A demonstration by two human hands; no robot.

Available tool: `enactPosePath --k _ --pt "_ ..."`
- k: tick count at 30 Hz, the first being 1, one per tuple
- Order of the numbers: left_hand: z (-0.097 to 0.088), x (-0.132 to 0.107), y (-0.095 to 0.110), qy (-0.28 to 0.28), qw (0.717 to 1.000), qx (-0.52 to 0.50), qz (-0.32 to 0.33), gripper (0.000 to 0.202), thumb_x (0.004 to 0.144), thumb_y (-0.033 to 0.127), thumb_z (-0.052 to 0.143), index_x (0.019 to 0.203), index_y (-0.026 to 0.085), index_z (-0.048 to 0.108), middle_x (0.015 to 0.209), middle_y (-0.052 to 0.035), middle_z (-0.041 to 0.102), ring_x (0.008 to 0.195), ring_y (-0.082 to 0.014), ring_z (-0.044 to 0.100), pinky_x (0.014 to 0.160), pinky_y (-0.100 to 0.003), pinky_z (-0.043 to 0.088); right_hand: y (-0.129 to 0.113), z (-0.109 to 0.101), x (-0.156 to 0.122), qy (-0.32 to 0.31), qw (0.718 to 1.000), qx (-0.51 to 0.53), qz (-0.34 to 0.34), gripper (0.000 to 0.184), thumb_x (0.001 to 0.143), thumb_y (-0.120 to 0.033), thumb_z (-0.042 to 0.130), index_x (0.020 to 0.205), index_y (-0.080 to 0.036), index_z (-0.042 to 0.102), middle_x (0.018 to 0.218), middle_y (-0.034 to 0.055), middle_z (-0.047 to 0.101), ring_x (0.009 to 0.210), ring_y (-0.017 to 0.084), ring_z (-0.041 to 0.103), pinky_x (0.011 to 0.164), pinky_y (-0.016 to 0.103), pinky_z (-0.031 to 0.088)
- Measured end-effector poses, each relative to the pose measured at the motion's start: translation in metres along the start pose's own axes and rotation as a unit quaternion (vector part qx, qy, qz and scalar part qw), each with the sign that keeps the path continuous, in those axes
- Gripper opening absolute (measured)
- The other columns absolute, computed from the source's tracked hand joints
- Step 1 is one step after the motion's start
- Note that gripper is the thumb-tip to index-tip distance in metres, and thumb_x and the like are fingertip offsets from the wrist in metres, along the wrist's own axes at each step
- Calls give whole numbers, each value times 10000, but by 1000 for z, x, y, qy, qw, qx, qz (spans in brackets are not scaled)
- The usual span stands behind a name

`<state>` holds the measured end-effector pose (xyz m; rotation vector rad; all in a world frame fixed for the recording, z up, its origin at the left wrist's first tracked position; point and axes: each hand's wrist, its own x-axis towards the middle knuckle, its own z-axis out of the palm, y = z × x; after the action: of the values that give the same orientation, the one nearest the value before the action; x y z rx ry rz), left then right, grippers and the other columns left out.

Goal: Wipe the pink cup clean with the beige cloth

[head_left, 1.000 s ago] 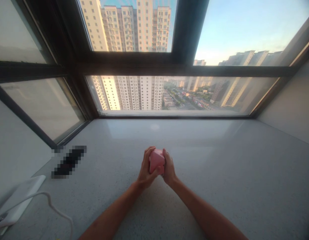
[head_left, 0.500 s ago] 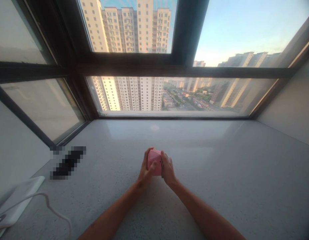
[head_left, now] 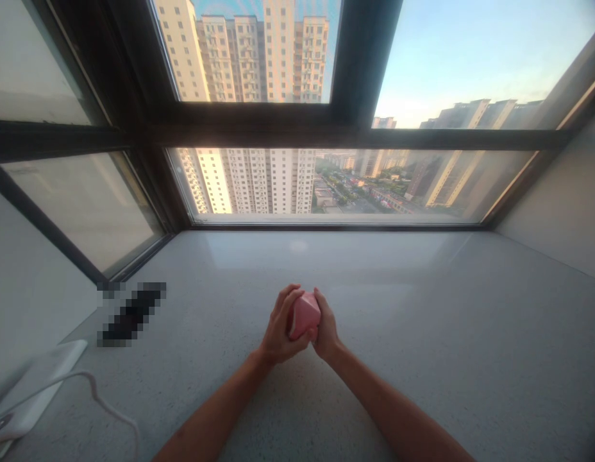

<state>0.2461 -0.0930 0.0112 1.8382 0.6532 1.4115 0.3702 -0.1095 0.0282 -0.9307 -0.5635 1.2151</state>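
Observation:
Between my two hands is a small pink faceted object [head_left: 307,312] with flat, angled faces; its exact kind does not show. My left hand [head_left: 281,330] is wrapped round its left side, thumb across the lower front and fingers over the upper left edge. On the other side my right hand [head_left: 327,327] grips it, fingers along the right edge. Both hands are closed on it, and its back and much of its sides are hidden. It is held over the pale speckled sill [head_left: 398,359]; whether it touches the surface I cannot tell.
At the lower left lies a white device [head_left: 42,378] with a white cable [head_left: 98,394] running over the sill. A blurred-out dark patch [head_left: 134,314] sits by the left wall. Dark-framed windows [head_left: 259,128] bound the far side, facing tall buildings.
The pink object has turned in my hands and shows a different face. My left hand has rolled further over its left side, and my right hand has shifted along its right edge.

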Motion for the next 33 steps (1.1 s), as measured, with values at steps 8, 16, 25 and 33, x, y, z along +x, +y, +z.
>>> enactPosePath --k 8,16,25,33 --pt "4 -2 1 -9 968 -180 -174 829 943 692 686 1612 295 402 1347 -98 643 1156 -293 663 1013 -413 544 -2 -2 -3 37 994 -80 -67 541 821 -736 739 736 -214 626 669 -23 572 610 157 519 557 281 444" --pt "-2 -2 -7 -29 999 -15 -2 713 940 530 760 1556 298 485 1612 -133 445 1517 -390 419 1269 -548 358 -2 -1 3 22 999 -42 -11 534 839 -740 706 789 -211 649 700 -10 606 623 168 537 582 287 479" --pt "7 2 9 26 958 -214 -190 590 972 602 666 1418 231 555 1173 -66 692 981 -221 665 868 -325 563 -3 -11 0 -80 946 -258 -179 603 985 -744 529 683 -223 555 577 -44 424 554 129 375 512 280 319" --pt "9 -1 7 50 954 -210 -209 624 956 639 663 1407 217 576 1161 -74 715 983 -242 676 877 -357 567 2 -14 -2 -88 944 -269 -171 643 938 -798 545 634 -234 494 577 -43 399 566 125 359 527 277 306"
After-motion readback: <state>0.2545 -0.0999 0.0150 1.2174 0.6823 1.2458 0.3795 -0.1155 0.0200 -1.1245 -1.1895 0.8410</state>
